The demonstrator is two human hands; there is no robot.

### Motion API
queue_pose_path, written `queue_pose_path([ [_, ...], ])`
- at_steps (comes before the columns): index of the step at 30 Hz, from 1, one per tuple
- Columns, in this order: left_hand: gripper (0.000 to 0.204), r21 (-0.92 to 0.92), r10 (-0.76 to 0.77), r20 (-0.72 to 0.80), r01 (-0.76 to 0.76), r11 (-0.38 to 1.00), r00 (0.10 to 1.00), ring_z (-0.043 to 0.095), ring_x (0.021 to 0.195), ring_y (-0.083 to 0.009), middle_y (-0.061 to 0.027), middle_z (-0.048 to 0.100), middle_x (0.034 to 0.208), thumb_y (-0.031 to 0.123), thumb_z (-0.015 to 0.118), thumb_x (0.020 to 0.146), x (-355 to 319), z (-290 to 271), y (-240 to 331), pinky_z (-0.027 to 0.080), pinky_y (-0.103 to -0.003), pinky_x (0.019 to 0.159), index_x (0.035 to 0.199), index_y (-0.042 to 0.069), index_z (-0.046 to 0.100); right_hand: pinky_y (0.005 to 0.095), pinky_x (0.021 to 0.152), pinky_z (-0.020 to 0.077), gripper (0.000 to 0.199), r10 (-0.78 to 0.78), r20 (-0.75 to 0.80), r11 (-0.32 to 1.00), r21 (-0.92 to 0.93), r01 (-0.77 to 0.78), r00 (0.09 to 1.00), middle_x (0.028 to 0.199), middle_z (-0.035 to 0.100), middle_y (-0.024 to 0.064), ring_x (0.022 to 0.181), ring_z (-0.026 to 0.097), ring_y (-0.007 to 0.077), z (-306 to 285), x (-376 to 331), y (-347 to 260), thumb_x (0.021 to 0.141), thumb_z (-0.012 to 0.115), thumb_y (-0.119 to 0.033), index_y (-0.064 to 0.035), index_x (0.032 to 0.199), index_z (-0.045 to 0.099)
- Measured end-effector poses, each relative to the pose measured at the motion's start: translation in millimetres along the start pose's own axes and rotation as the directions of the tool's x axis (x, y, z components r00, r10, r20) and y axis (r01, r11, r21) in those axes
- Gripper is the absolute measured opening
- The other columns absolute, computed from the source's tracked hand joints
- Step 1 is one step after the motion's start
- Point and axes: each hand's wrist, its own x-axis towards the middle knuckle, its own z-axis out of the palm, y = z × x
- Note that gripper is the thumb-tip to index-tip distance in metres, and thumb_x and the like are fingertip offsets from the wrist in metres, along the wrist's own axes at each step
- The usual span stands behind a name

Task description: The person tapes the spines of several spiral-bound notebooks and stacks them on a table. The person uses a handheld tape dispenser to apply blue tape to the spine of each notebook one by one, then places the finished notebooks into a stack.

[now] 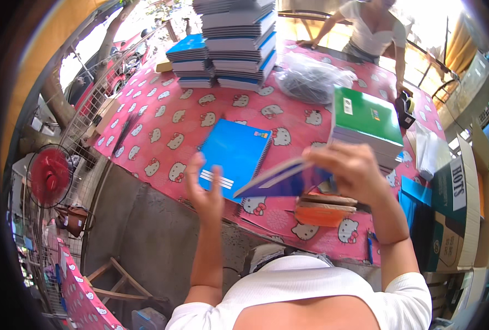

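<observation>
A spiral-bound notebook with a bright blue cover (234, 147) lies on the pink patterned tablecloth (192, 129). At its near left edge is my left hand (205, 190), thumb and fingers apart, gripping nothing; whether it touches the cover I cannot tell. My right hand (354, 168) pinches the upper right edge of a second, dark blue notebook (283, 186). That notebook is tilted above the table, its low left end next to the lower corner of the flat one. Right behind my right hand rises a stack of green-covered notebooks (368, 113).
Tall stacks of notebooks (239, 47) stand at the back beside a clear plastic bag (313, 80). An orange-and-wood block (324, 212) and a blue pen (370, 247) lie near the front edge. A cardboard box (453, 220) is at right. Another person (373, 38) leans on the far side.
</observation>
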Motion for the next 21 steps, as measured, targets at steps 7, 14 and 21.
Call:
queue_pose_path([
  [7, 0.044, 0.199, -0.198, -0.107, 0.216, 0.956, 0.974, 0.051, 0.117, -0.0202, -0.0130, 0.052, 0.129, 0.028, 0.047, 0.100, -12.2, -67.9, -262.4, 0.042, -0.036, 0.099, 0.135, 0.001, 0.042, 0.0278, 0.074, 0.0511, 0.045, 0.646, -0.226, 0.534, 0.816, -0.221, 0.729, 0.101, 0.063, 0.0074, 0.090, 0.060, 0.0125, 118.3, 117.7, 67.3, 0.075, 0.076, -0.004, -0.0046, 0.114, 0.054],
  [14, 0.074, -0.502, -0.529, -0.155, 0.394, 0.770, 0.834, 0.053, 0.111, -0.0263, -0.0155, 0.057, 0.117, 0.059, 0.020, 0.099, 15.0, -8.9, -177.1, 0.038, -0.039, 0.100, 0.116, -0.003, 0.057, 0.0374, 0.086, 0.0454, 0.044, 0.525, -0.153, 0.843, 0.232, -0.486, 0.837, 0.103, 0.060, 0.0148, 0.102, 0.057, 0.0268, 286.6, 30.0, 130.6, 0.076, 0.074, -0.031, -0.0021, 0.105, 0.058],
  [21, 0.067, -0.267, -0.758, -0.331, 0.714, 0.647, 0.562, 0.059, 0.087, -0.0216, -0.0125, 0.064, 0.092, 0.049, 0.028, 0.102, 19.0, -17.8, -184.8, 0.046, -0.034, 0.085, 0.088, -0.005, 0.064, 0.0361, 0.088, 0.0424, 0.035, 0.720, -0.129, 0.580, 0.652, -0.489, 0.682, 0.097, 0.058, 0.0134, 0.099, 0.053, 0.0289, 326.9, 42.8, 133.5, 0.085, 0.065, -0.027, -0.0007, 0.108, 0.059],
])
